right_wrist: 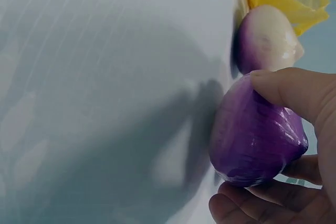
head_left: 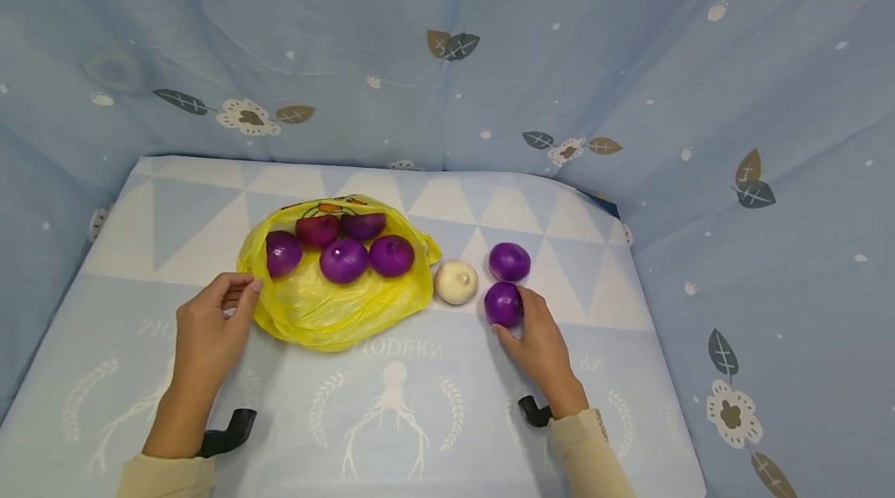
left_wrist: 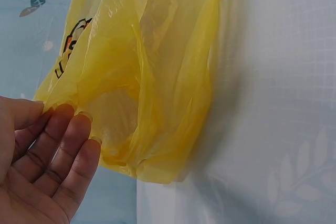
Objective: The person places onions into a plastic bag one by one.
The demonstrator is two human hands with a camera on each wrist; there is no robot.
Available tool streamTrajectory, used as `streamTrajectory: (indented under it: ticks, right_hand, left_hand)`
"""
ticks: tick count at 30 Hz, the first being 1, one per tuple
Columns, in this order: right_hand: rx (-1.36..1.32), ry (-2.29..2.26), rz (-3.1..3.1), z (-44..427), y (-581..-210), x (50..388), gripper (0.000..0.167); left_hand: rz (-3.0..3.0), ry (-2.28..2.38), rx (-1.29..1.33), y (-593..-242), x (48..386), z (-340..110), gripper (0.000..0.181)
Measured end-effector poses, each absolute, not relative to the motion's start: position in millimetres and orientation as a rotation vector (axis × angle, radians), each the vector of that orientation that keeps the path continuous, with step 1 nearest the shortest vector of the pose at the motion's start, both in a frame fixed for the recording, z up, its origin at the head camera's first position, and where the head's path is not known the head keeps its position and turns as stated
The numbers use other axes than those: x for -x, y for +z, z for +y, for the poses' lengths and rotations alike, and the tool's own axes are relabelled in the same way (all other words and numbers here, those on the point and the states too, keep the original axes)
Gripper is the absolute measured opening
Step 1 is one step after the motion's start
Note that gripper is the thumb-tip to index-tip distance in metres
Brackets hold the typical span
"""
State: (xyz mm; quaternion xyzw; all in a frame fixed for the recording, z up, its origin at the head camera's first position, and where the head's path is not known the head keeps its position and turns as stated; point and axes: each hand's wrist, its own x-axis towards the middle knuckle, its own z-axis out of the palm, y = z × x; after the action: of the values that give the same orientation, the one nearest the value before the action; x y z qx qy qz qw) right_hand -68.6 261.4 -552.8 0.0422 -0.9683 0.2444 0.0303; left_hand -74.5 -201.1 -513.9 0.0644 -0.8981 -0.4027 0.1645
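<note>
A purple onion (head_left: 500, 302) was gripped in the person's right hand (head_left: 544, 350), thumb and fingers curled round it, just in front of a second purple onion (head_left: 510, 262) and near a white onion (head_left: 456, 283). Its smooth, rounded sides likely called for a snug hold. Further left on the surface (head_left: 294, 405), the left hand (head_left: 212, 327) pinched the rim of a yellow bag (head_left: 343, 319), best held lightly so the film stayed untorn.

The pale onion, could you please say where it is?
In the head view, the pale onion sits near the middle, just right of the yellow bag and left of the purple onion in the right hand.
</note>
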Motion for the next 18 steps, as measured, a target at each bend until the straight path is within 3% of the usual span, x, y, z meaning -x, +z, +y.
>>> streamTrajectory:
  ticks: [18]
  right_hand:
    - [-0.326, 0.798, -2.919, 224.2, -511.2, 66.9, 0.088]
  left_hand:
    - [-2.567, -1.15, -0.202, -512.4, 74.2, -199.2, 0.019]
